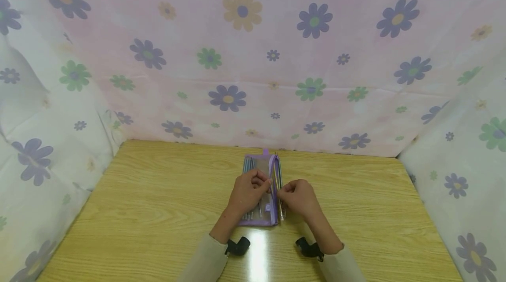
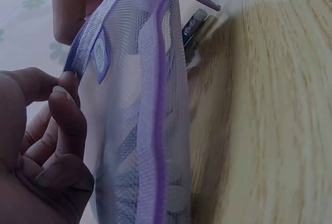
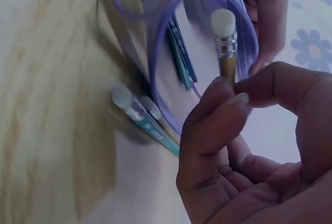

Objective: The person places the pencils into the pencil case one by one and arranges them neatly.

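A see-through mesh pencil pouch (image 1: 257, 223) with purple edging lies on the table, with several pencils inside. My left hand (image 1: 248, 192) pinches the pouch's zipped edge (image 2: 85, 53) between thumb and finger, holding its mouth apart. Just right of it, my right hand (image 1: 300, 198) pinches a yellowish pencil (image 3: 227, 66) near its white eraser end, at the pouch's opening; its other end is hidden. Teal pencils (image 3: 179, 53) show within the mouth. Beside the pouch, a teal pencil (image 3: 150, 125) and a yellowish one lie on the table.
The wood-grain table (image 1: 158, 211) reaches back to a flower-printed cloth (image 1: 276, 71), which also hangs at both sides. Black wrist mounts (image 1: 238, 246) sit on both forearms. A purple loop (image 3: 122, 1) hangs at the pouch's end.
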Demonstrator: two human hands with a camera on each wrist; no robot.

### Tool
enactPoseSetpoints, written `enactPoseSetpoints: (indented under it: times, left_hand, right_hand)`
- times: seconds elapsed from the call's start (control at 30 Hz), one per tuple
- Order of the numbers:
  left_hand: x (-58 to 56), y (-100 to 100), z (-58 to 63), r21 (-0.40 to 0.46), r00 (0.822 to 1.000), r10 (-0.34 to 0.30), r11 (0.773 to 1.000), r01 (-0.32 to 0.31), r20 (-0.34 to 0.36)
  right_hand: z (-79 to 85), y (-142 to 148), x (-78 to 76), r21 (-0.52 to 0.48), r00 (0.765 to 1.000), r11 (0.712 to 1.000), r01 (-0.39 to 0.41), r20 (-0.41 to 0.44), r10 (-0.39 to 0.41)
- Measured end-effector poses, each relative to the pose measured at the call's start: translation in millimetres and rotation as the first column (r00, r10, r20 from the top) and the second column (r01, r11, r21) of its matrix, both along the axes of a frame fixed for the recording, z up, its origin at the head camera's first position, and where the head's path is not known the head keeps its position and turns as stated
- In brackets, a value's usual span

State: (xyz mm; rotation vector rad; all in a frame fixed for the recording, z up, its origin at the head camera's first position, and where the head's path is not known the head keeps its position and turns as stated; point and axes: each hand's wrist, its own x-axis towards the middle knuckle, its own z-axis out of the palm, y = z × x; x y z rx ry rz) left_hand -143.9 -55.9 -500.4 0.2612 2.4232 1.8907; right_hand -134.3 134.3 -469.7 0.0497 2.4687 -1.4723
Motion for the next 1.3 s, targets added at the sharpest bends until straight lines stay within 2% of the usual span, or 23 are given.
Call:
enactPoseSetpoints:
  times: [0.23,0.43,0.67,1.3]
  left_hand:
    - [0.3,0.5,1.5,0.008,1.000,0.001,1.000,-0.001,0.009]
    - [-0.1,1.3,3.0,-0.001,1.000,0.012,1.000,-0.012,0.022]
    - [-1.2,1.1,1.3,0.005,1.000,0.010,1.000,-0.010,0.019]
    - [1.0,0.5,2.5,0.025,1.000,0.002,1.000,-0.003,0.031]
  right_hand:
    - [-7.8,-4.5,-2.3,-0.093,0.997,0.994,0.056,0.051,-0.051]
    - [-12.4,-6.3,-2.6,-0.127,0.998,0.990,0.057,0.046,-0.052]
    - [-14.9,-6.6,-2.8,-0.131,0.999,0.991,0.037,0.044,-0.031]
    - [-9.6,-4.9,-2.4,-0.117,0.998,0.991,0.058,0.032,-0.055]
